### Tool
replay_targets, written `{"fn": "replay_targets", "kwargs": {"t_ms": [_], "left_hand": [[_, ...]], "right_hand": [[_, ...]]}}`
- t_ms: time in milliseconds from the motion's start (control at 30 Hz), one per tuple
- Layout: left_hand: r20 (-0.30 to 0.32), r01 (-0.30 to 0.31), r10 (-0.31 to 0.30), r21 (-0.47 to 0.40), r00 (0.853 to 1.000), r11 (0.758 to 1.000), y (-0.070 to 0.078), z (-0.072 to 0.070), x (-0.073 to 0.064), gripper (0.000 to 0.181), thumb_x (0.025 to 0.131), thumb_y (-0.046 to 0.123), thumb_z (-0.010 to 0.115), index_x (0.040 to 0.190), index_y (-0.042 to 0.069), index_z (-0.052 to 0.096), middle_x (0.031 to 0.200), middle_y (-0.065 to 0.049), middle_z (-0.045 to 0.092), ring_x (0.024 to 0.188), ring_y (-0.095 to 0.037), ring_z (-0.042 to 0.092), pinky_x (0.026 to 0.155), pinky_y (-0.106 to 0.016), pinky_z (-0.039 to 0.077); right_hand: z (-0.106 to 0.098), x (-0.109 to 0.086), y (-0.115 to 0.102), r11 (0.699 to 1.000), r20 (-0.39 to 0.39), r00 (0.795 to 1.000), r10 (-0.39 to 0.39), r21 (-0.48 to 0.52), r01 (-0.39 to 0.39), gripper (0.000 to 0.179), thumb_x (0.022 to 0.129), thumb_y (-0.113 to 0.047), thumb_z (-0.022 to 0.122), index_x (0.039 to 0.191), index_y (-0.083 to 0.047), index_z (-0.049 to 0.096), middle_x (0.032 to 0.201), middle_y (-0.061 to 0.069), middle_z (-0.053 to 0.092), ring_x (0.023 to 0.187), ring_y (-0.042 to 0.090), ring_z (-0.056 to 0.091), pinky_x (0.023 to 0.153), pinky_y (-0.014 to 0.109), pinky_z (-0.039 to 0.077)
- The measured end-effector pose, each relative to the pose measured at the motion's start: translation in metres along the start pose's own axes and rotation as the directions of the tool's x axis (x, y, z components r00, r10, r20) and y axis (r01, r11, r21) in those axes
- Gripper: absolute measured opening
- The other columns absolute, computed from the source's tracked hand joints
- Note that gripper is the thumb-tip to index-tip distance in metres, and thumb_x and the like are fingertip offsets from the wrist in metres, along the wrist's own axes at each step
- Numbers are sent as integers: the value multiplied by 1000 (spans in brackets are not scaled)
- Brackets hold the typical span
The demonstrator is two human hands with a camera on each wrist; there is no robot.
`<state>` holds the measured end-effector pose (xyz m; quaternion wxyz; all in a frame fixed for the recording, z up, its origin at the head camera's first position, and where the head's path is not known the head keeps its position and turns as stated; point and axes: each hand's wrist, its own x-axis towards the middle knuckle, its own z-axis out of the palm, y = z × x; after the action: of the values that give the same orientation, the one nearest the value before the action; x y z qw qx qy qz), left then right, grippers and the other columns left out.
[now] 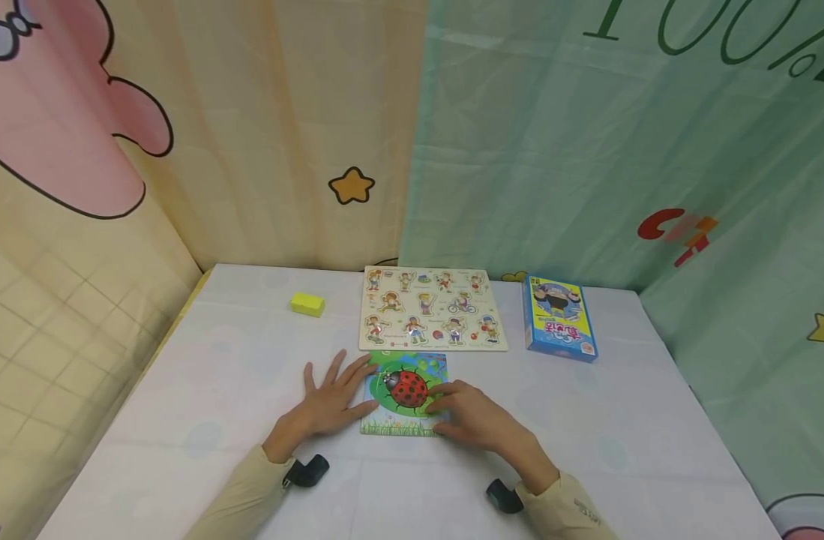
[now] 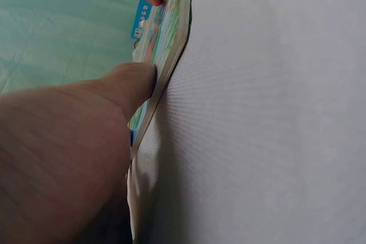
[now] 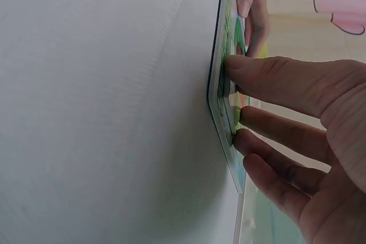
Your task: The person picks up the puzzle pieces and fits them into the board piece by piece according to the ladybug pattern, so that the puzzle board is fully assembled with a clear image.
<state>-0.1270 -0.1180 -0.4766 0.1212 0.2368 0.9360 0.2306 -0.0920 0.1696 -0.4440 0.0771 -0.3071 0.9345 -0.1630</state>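
Observation:
A ladybug jigsaw puzzle [image 1: 400, 430] in a thin square board lies flat on the white table. My left hand [image 1: 331, 401] rests at its left side with fingers spread; in the left wrist view the thumb [image 2: 134, 78] touches the board's edge. From the right, my right hand [image 1: 479, 416] reaches over the puzzle with bent fingers. The right wrist view shows its thumb and fingers on either side of a puzzle piece [image 3: 234, 100] near the board's right edge, pinching it. The red spotted ladybug stays visible between the hands.
Just behind the puzzle lies a larger wooden board [image 1: 428, 311] with figures of children. A blue and yellow box [image 1: 560, 319] is at the back right, a small yellow block [image 1: 307, 304] at the back left. Printed curtains [image 1: 519, 150] hang behind the table.

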Motion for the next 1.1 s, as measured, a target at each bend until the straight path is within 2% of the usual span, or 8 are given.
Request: {"fn": "replay_targets", "kwargs": {"t_ms": [300,600,1100], "left_hand": [[-12,-9,9,-6,1000,1000,1,-1,-2,68,100,49,54,156,16,34,168,-6,20,153,-46,1,106,-81,-10],[1,-5,5,5,1000,1000,-1,1,1,69,100,52,52,157,20,32,169,-3,18,154,-44,-2,107,-80,-12],[3,7,-7,3,1000,1000,2,-1,0,68,100,50,54,157,19,33,168,-4,19,154,-44,0,108,-79,-11]], "right_hand": [[-3,2,-2,999,11,1000,-20,-30,21,23,87,-21,80,107,-11,80,125,6,69,117,24,62,99,43,52],[-2,5,-4,999,16,999,30,-30,-29,21,84,-21,81,103,-12,81,121,6,70,115,24,64,98,44,53],[-8,3,-1,997,24,998,51,-53,-50,21,81,-18,82,101,-11,81,119,7,70,113,26,64,97,45,53]]}}
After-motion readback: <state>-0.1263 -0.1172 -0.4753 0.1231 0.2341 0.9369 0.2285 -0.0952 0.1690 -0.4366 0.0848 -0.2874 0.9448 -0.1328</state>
